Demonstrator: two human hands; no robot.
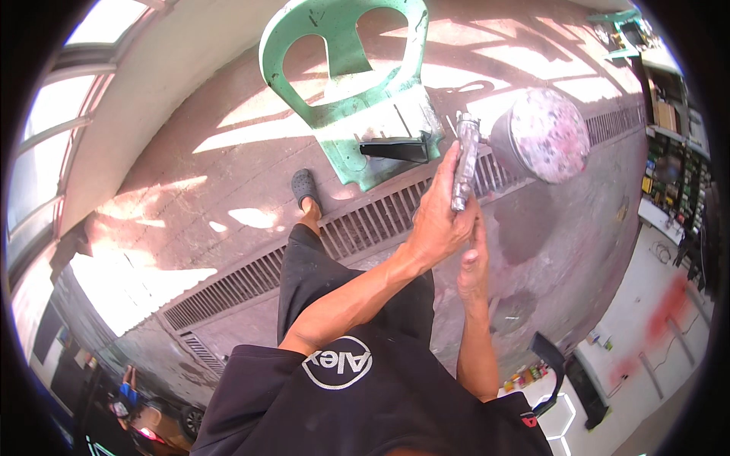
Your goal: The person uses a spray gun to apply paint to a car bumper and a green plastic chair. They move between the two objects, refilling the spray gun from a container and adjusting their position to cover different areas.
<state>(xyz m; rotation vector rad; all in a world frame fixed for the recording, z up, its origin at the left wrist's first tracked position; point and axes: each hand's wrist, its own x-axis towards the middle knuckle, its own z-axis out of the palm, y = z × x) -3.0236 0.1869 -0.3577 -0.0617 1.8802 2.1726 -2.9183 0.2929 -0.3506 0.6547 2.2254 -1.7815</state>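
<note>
My left hand (442,213) is closed around a silvery metal spray gun (467,163), held out in front of me over the floor. A round, paint-speckled cup (549,135) with a dark side shows just right of the gun; it looks joined to it. My right hand (473,262) is raised close under the left one, fingers stretched upward and partly hidden, thumb apart. Whether it touches the gun I cannot tell. Beyond the gun, on the left, a black angular panel (395,147) lies on the paint-stained seat of a green plastic chair (342,121).
A slotted drain grate (365,226) crosses the floor before me. My foot in a grey clog (304,188) stands beyond it. On the right are a stocked shelf (673,167) and a red-stained white surface (654,327). Another person (128,395) is near a car (163,425) at lower left.
</note>
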